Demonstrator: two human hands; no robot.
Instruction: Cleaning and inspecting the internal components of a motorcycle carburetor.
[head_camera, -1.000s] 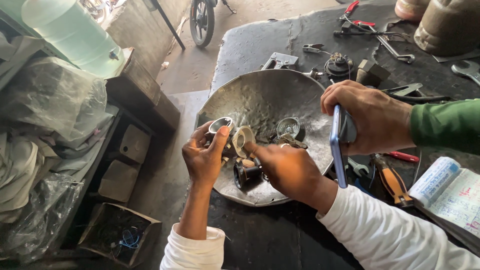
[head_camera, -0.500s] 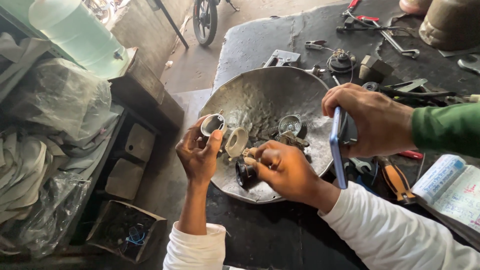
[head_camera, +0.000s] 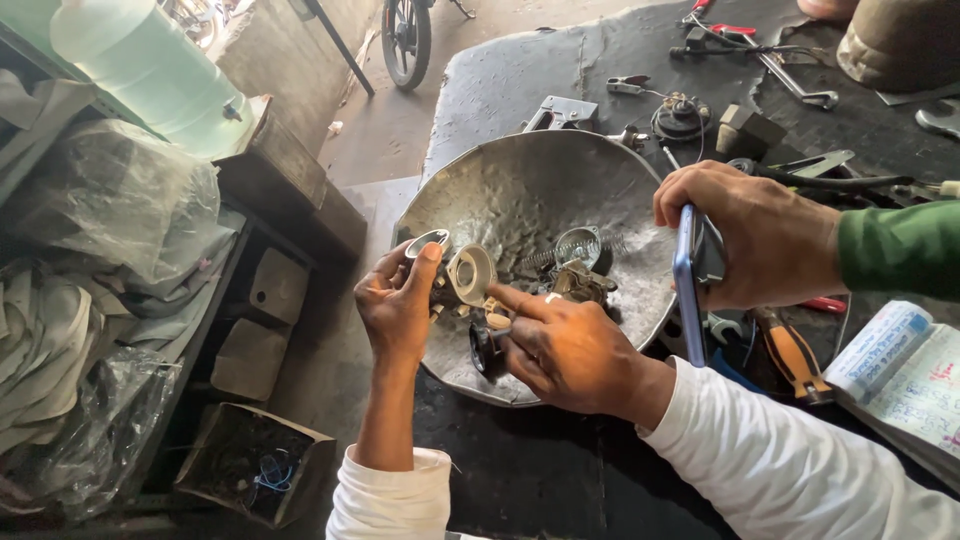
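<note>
A small metal ring (head_camera: 428, 241) is pinched between the thumb and fingertips of the left hand (head_camera: 395, 305), which is held raised over the near-left rim of a large hammered metal bowl (head_camera: 520, 190). The right hand (head_camera: 565, 350) is lowered over the bowl with its index finger stretched out and its other fingers curled; whether anything is gripped in it cannot be told, but the fingertip is placed on or just beside a small brass piece (head_camera: 496, 318) near a cream-coloured round cap (head_camera: 472, 273). The two hands are kept apart, with the cap between them. More small parts, among them a dark cylinder (head_camera: 484, 350) and a grey metal body with a cup-shaped piece (head_camera: 578, 262), are gathered in the bowl. At the right, a phone (head_camera: 690, 270) is held on edge over the bowl by another person's hand (head_camera: 755, 235) in a green sleeve. Pliers (head_camera: 790, 350), a notebook (head_camera: 905, 375) and other tools are scattered on the dark bench (head_camera: 560, 470). The ring is held only lightly, so it could be dropped over the bench edge toward the clutter below if the grip were loosened. The loose pieces could be knocked or rolled down the curved bowl by a careless nudge, and the phone could be bumped if the right hand were lifted sharply.
</note>
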